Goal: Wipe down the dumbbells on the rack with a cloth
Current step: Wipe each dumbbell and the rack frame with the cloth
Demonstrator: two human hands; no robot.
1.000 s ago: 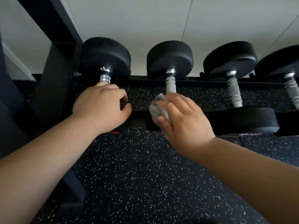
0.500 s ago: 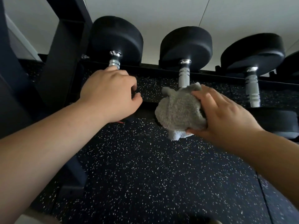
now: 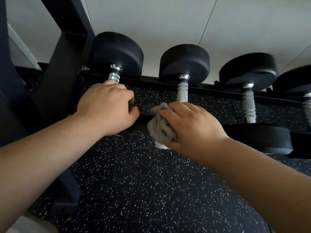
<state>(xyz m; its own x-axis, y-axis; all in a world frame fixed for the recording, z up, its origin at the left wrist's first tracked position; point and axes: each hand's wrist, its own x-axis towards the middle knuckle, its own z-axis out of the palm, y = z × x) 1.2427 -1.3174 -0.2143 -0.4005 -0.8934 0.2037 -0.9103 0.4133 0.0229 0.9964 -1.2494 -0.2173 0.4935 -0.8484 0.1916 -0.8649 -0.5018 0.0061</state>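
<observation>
Beneath the camera, black rubber flooring (image 3: 143, 190) flecked with white filled the lower view and continued under the shelf; a pale wall (image 3: 151, 22) with thin seams rose behind. A black steel rack (image 3: 55, 69) stood at the left, its upright slanting across the corner and its far rail carrying the far heads of the weights. Four black dumbbells with knurled metal handles lay side by side across the rails: the leftmost dumbbell (image 3: 117, 52), the second dumbbell (image 3: 184, 63), the third dumbbell (image 3: 248, 71), and a fourth dumbbell (image 3: 299, 81) cut off by the right edge. The left hand (image 3: 107, 108) gripped the handle of the leftmost dumbbell, its fingers (image 3: 127, 98) curled closely round the bar with the thumb tucked beneath. The right hand (image 3: 193, 128) lay at the near end of the second dumbbell's handle, its fingers (image 3: 170, 113) bent narrowly over a bunched grey cloth (image 3: 159, 126) and pressing it down; the near head under the hand was hidden. A small white patch showed at the cloth's lower edge.
</observation>
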